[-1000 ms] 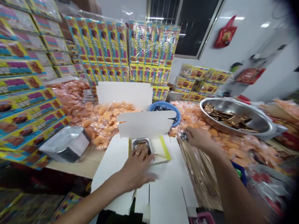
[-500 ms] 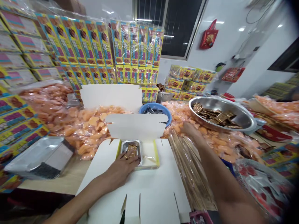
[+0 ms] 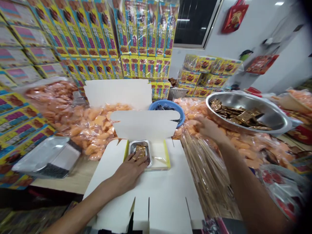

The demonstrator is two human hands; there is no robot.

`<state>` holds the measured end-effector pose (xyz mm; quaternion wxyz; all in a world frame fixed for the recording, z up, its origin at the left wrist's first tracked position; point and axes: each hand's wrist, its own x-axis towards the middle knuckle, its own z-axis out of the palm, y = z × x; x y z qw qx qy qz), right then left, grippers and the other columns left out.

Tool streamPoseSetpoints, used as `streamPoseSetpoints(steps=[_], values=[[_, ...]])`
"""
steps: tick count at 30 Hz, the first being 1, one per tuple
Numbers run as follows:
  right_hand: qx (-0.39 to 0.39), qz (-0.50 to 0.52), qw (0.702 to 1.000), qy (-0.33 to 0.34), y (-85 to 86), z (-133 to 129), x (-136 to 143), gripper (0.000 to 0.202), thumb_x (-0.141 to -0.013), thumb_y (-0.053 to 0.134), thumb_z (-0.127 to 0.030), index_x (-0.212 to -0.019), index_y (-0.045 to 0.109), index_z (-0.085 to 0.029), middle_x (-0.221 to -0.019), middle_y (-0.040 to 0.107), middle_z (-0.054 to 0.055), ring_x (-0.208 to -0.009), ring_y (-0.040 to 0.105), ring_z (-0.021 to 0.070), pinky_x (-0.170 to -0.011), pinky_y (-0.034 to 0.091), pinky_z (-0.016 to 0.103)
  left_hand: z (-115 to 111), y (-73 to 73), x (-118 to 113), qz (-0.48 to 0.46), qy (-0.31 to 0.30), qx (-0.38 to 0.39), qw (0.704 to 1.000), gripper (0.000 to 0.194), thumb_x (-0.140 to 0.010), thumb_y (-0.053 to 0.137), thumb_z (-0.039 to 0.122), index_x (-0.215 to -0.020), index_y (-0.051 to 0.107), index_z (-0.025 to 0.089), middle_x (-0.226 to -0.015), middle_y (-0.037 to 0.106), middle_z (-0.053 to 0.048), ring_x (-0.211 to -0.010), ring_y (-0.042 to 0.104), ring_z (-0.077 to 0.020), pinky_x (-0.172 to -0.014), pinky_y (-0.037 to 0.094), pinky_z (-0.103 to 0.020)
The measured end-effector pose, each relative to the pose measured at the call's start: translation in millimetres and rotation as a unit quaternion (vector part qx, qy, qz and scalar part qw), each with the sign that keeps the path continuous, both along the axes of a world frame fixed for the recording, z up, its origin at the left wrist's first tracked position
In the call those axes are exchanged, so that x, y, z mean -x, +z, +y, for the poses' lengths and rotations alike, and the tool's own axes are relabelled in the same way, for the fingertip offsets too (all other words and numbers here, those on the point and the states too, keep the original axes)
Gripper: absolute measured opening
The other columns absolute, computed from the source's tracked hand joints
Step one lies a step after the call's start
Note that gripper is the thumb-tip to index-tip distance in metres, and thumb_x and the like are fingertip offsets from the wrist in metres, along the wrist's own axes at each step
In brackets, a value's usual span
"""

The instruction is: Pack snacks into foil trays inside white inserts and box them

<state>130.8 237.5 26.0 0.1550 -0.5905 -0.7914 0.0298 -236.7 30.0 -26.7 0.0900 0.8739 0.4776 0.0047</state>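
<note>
My left hand [image 3: 133, 169] lies with its fingers stretched over a gold packet [image 3: 140, 150] inside a small foil tray [image 3: 149, 155]. The tray occupies the left half of a shallow yellow-edged box [image 3: 161, 152], which rests on white unfolded cardboard [image 3: 161, 188]. Clear plastic shows in the box's right half. Beyond the cardboard, my right hand [image 3: 208, 128] is at the heap of orange pieces in clear wrappers [image 3: 190, 109], left of the steel bowl. Its fingers are blurred, and whether they hold a piece cannot be made out.
A steel bowl [image 3: 278, 113] contains gold packets. Behind the raised cardboard flap stands a blue basin [image 3: 181, 113] with dark packets. Bagged wooden sticks [image 3: 207, 172] lie right of the cardboard, stacked foil trays [image 3: 48, 156] to its left. Yellow product boxes [image 3: 146, 29] rise at the back.
The camera view has tilted down and shifted left. My right hand remains by the orange pieces, its fingers slightly more visible. My left hand stays over the foil tray.
</note>
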Motion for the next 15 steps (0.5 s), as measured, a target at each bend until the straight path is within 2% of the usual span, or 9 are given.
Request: streamPoseSetpoints(steps=[1,3,5,7,11,15], values=[[0.018,-0.025,0.998,0.045,-4.8,-5.8,14.4,0.046,-0.082,0.057,-0.016,-0.127,0.064,-0.022,-0.120,0.071,0.007,-0.105,0.064,0.0237,-0.089,0.048,0.030,0.0,0.0,-0.3,-0.001,0.001,-0.001,1.000,0.064,-0.081,0.047,-0.001,-0.141,0.059,0.018,-0.158,0.050,-0.009,-0.153,0.031,-0.0402,-0.119,0.036,-0.062],[0.039,-0.095,0.992,0.079,-18.6,-14.3,46.2,0.043,-0.078,0.061,-0.016,-0.120,0.069,-0.023,-0.123,0.069,0.009,-0.110,0.061,0.0272,-0.093,0.045,0.035,-0.1,-1.3,-0.3,-0.009,0.004,-0.005,1.000,0.064,-0.081,0.048,-0.002,-0.141,0.059,0.019,-0.157,0.050,-0.009,-0.153,0.032,-0.0394,-0.119,0.036,-0.062],[0.026,-0.150,0.986,0.065,-33.0,-17.8,74.6,0.047,-0.076,0.063,-0.013,-0.122,0.068,-0.018,-0.131,0.063,0.017,-0.118,0.055,0.0341,-0.099,0.040,0.044,-0.6,-2.4,-0.2,-0.018,0.005,-0.008,1.000,0.063,-0.082,0.048,-0.001,-0.141,0.059,0.019,-0.156,0.052,-0.010,-0.152,0.033,-0.0387,-0.118,0.036,-0.061],[0.006,-0.177,0.983,0.049,-42.6,-17.2,92.4,0.047,-0.079,0.060,-0.012,-0.126,0.064,-0.011,-0.133,0.060,0.023,-0.124,0.050,0.0371,-0.103,0.033,0.048,-1.6,-1.3,-0.7,-0.021,0.009,-0.012,1.000,0.061,-0.083,0.048,0.000,-0.140,0.059,0.019,-0.154,0.053,-0.010,-0.151,0.035,-0.0381,-0.118,0.036,-0.060],[-0.018,-0.188,0.982,0.020,-45.4,-13.6,96.9,0.040,-0.091,0.044,-0.010,-0.128,0.060,-0.005,-0.122,0.065,0.025,-0.122,0.050,0.0360,-0.105,0.029,0.049,-3.9,4.3,-2.7,-0.021,0.009,-0.015,1.000,0.060,-0.081,0.052,0.001,-0.138,0.059,0.020,-0.152,0.055,-0.009,-0.150,0.037,-0.0370,-0.119,0.034,-0.058],[-0.003,-0.190,0.982,-0.009,-52.2,-18.7,93.3,0.038,-0.088,0.050,-0.011,-0.122,0.062,-0.001,-0.120,0.065,0.029,-0.117,0.054,0.0389,-0.101,0.033,0.051,-4.8,4.5,-3.7,-0.026,0.012,-0.014,0.999,0.062,-0.080,0.055,0.002,-0.140,0.058,0.018,-0.153,0.054,-0.011,-0.151,0.035,-0.0388,-0.119,0.034,-0.059]])
